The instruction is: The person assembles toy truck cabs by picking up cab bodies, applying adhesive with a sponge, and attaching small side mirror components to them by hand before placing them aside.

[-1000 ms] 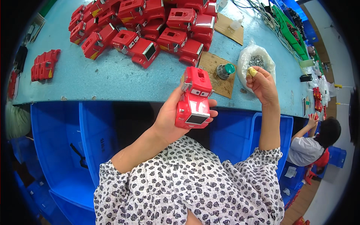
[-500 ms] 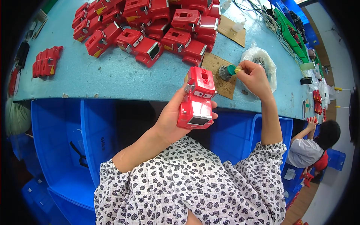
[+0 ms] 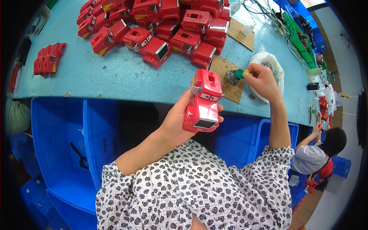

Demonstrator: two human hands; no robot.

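Bright, fairly even light covers the surface (image 3: 115, 76) — the clearest glare is a whitish patch on the red truck shell (image 3: 204, 105) near mid-frame. Deep shadow sits beneath the surface, left of centre. A pale panel (image 3: 310, 3) glows at upper right. Straight edges bow toward black corners — small details at far right look soft.

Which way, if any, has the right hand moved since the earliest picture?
Yes: judged against the cardboard, the right hand has moved left, its fingertips going from in front of the white bag to the green top of the jar.
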